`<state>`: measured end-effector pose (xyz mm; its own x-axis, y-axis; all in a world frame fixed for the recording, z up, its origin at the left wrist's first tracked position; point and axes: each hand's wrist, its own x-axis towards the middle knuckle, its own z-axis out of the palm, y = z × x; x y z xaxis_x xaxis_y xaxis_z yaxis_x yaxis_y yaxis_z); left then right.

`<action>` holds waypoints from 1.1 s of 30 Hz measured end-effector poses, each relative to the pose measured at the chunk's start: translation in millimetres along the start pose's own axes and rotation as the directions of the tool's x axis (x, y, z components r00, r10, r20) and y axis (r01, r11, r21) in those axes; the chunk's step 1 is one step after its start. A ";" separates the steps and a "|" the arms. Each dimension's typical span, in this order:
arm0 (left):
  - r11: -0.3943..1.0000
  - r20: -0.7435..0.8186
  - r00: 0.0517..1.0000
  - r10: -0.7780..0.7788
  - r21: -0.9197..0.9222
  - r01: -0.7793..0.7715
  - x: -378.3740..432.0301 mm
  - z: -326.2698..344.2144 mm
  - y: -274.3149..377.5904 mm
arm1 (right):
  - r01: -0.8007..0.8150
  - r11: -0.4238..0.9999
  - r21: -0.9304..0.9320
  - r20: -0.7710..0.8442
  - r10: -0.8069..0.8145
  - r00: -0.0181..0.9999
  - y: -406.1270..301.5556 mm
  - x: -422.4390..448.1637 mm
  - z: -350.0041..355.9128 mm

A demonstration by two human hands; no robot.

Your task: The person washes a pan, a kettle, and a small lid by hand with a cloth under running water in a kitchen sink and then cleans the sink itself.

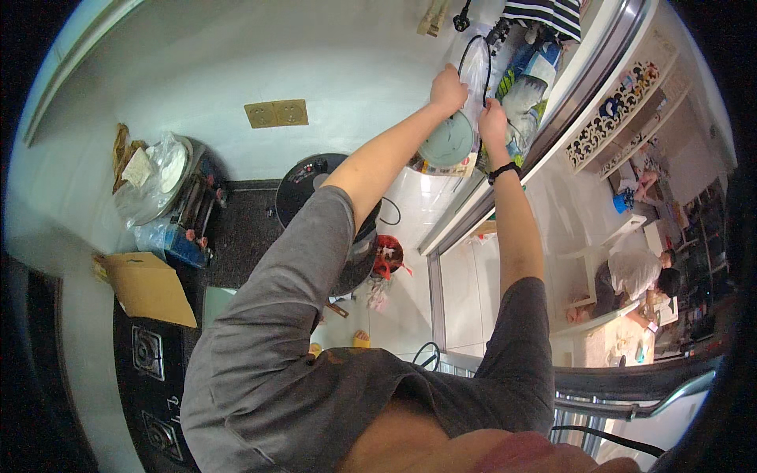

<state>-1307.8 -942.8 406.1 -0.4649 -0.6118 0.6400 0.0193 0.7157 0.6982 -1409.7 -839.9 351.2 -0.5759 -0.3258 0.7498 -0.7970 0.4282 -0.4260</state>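
A black power cord (490, 65) rises in a narrow loop between my two hands. My left hand (449, 91) is closed on one side of the loop, in front of the white wall. Just to its right, my right hand (493, 121) grips the other side, with a black band around the wrist. Below my left hand is a round pale-green lid or disc (447, 142), partly covered by that hand and forearm. Above the loop, a black plug (461, 22) hangs near a beige wall socket (433, 18). Plastic bags (526, 97) are heaped beside my right hand.
A metal-edged sliding door frame (582, 97) runs close along the right. Left are a dark counter (239, 236), gas burners (147, 352), a cardboard piece (151, 287) and a bagged appliance (189, 219). A large black round pan or lid (295, 183) lies under my left arm. People sit beyond the door.
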 end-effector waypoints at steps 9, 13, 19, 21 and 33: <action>0.986 -0.019 0.986 0.163 0.027 -0.163 7.5 -33.1 5.2 | -0.099 0.986 -0.137 -0.091 0.087 0.992 -28.5 -0.4 -26.4; 0.994 -0.007 0.995 0.101 -0.042 -0.101 3.4 -58.8 13.9 | 0.012 1.000 -0.003 -0.078 -0.013 0.997 -40.7 1.4 -51.2; 0.952 0.253 0.954 0.164 -0.295 -0.085 -57.0 -106.8 23.8 | -0.059 0.998 0.011 0.197 0.056 0.979 -37.4 -62.8 -80.5; 0.964 0.317 0.927 0.198 -0.235 -0.125 -90.6 -130.9 36.0 | -0.084 0.994 -0.068 0.283 0.100 0.954 -40.1 -99.2 -94.8; 0.982 0.511 0.841 0.179 -0.140 -0.123 -264.5 -301.8 18.1 | -0.862 0.483 -0.152 0.741 0.633 0.224 -63.5 -257.4 -128.9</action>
<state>-917.3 -869.8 346.3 -0.8395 -0.2147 0.4992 0.2006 0.7312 0.6520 -1187.4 -674.6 250.6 -0.7689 -0.4264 -0.4764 0.1390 0.6159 -0.7755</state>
